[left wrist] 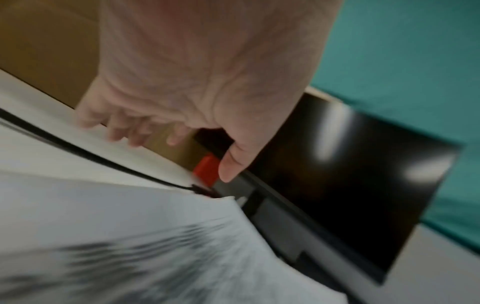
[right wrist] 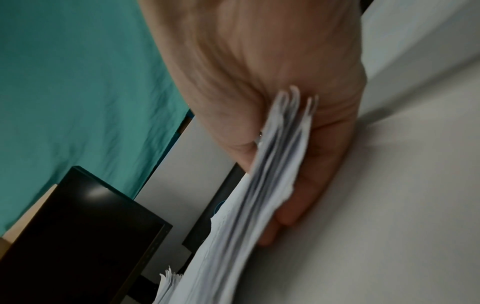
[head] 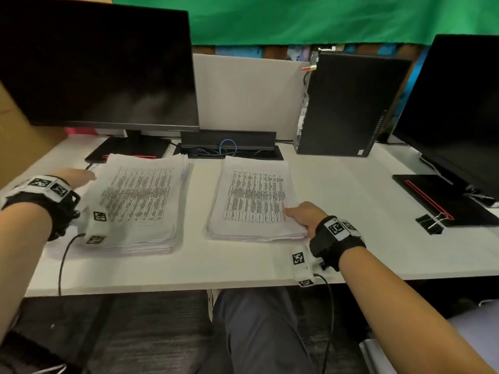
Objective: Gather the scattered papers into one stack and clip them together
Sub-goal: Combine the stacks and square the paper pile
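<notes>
Papers are lying in two thick piles side by side on the white table [head: 351, 171], a strip of bare table between them. The left pile [head: 140, 203] and the right pile [head: 253, 201] are both running with their long axis away from the person, the print facing up.

Each of the hands is sitting at the outer edge of its own pile. The right hand [head: 305, 214] is gripping the near right corner of the right pile: the right wrist view is showing the sheets [right wrist: 272, 174] wedged between thumb above and fingers [right wrist: 306, 197] flat underneath, against the table. The left hand [head: 78, 176] is hovering at the far left edge of the left pile, fingers [left wrist: 124, 131] loosely spread and thumb apart, holding nothing; whether the fingertips are touching paper is hard to judge through the blur.

Judging from this, the coming move is turning on closing the gap sideways, one pile going across onto the other, and the right hand looks readier for it since it is already gripping.

The binder clip [head: 432, 221] is lying well off to the right, on the corner of a black monitor base [head: 442, 198], nearer the right hand.

The left pile's near left corner is being hidden by the wrist camera housing [head: 97, 225], and the left wrist view is too smeared for reading the print.
</notes>
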### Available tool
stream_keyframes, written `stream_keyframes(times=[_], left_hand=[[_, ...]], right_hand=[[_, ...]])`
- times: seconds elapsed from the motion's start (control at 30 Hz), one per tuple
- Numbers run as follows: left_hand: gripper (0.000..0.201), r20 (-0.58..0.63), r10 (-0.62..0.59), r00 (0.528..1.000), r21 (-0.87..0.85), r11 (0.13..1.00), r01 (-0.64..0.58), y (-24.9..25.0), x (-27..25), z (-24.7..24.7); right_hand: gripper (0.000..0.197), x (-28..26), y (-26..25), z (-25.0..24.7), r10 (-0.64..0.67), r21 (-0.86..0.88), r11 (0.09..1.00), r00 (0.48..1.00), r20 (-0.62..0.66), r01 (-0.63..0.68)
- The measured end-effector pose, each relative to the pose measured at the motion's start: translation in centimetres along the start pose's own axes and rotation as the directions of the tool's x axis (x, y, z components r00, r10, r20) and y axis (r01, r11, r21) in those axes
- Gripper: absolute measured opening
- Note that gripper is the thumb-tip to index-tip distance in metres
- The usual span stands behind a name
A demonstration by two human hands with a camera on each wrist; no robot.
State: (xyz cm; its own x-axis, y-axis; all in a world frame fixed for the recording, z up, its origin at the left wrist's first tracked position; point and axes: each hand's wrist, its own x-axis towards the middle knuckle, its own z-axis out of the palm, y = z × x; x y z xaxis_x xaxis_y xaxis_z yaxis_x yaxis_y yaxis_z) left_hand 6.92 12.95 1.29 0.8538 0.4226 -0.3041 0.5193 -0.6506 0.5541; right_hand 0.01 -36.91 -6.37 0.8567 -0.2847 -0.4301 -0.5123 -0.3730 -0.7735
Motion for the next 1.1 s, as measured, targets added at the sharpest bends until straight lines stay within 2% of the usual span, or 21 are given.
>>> stream_keyframes(times=[0.07, 0.1, 0.17, 0.2, 0.27, 0.33, 0.47, 0.53, 0.6, 0.67, 0.73, 0.83, 0.9, 1.0, 1.1], left_hand=[[0.048, 0.095, -0.029, 0.995, 0.101, 0.995, 0.020, -3.6, 2.2, 0.5], [0.044, 0.095, -0.017, 0.995, 0.139, 0.990, 0.004, -4.9, 3.2, 1.1], [0.046, 0.097, 0.022, 0.995, 0.189, 0.981, -0.040, -4.8, 1.7, 2.7], [0.051, 0.090, 0.036, 0.995, 0.265, 0.963, -0.058, -4.0, 0.0, 3.3], [0.057, 0.083, 0.058, 0.995, 0.295, 0.952, -0.081, -3.1, -1.5, 4.0], [0.058, 0.130, 0.091, 0.987, 0.258, 0.958, -0.123, -1.7, -2.5, 5.3], [0.067, 0.203, 0.171, 0.964, 0.066, 0.980, -0.187, -0.3, -1.1, 9.9], [0.064, 0.244, 0.197, 0.950, -0.070, 0.980, -0.185, 1.2, -1.9, 12.5], [0.054, 0.256, 0.236, 0.937, -0.200, 0.962, -0.188, 3.6, -5.6, 14.4], [0.047, 0.252, 0.239, 0.938, -0.224, 0.957, -0.184, 5.3, -8.4, 16.0], [0.045, 0.259, 0.256, 0.931, -0.305, 0.937, -0.173, 6.1, -10.2, 17.4], [0.034, 0.356, 0.273, 0.894, -0.485, 0.871, -0.073, 6.6, -10.5, 18.3], [0.027, 0.394, 0.267, 0.879, -0.521, 0.853, -0.026, 6.9, -9.9, 18.2], [0.017, 0.406, 0.310, 0.860, -0.555, 0.831, -0.037, 7.5, -10.8, 17.1], [0.035, 0.452, 0.338, 0.825, -0.628, 0.778, 0.026, 7.7, -11.2, 17.1]], right_hand=[[0.052, -0.3, 0.1, 0.1, -0.005, 0.016, 1.000, 1.000, -0.020, 0.005], [0.047, -0.6, 0.2, 0.1, -0.004, 0.059, 0.998, 1.000, -0.020, 0.005], [0.040, -1.1, 0.5, -0.2, -0.016, 0.152, 0.988, 1.000, -0.021, 0.019], [0.040, -1.4, 0.7, -0.4, -0.017, 0.188, 0.982, 0.999, -0.028, 0.022], [0.041, -2.2, 0.3, -0.9, -0.037, 0.251, 0.966, 0.996, -0.083, 0.057], [0.043, -3.1, -0.7, -1.7, -0.074, 0.342, 0.933, 0.989, -0.127, 0.113], [0.014, -5.4, -3.3, -2.9, -0.178, 0.568, 0.797, 0.978, -0.105, 0.206], [0.012, -6.0, -4.4, -2.5, -0.221, 0.615, 0.756, 0.972, -0.083, 0.224], [0.019, -6.5, -5.1, -1.5, -0.256, 0.633, 0.742, 0.966, -0.034, 0.219], [0.021, -6.8, -5.1, -0.1, -0.274, 0.601, 0.775, 0.961, 0.042, 0.195], [0.020, -6.4, -4.1, 1.4, -0.248, 0.504, 0.849, 0.962, 0.113, 0.160], [0.028, -5.4, -1.8, 2.8, -0.154, 0.212, 0.968, 0.984, 0.087, 0.133], [0.036, -5.2, -1.1, 2.7, -0.176, 0.028, 0.984, 0.983, 0.047, 0.175], [0.050, -5.9, -1.2, 2.1, -0.239, -0.203, 0.950, 0.971, 0.014, 0.237], [0.047, -6.0, -1.2, 2.3, -0.227, -0.235, 0.945, 0.974, 0.021, 0.226]])
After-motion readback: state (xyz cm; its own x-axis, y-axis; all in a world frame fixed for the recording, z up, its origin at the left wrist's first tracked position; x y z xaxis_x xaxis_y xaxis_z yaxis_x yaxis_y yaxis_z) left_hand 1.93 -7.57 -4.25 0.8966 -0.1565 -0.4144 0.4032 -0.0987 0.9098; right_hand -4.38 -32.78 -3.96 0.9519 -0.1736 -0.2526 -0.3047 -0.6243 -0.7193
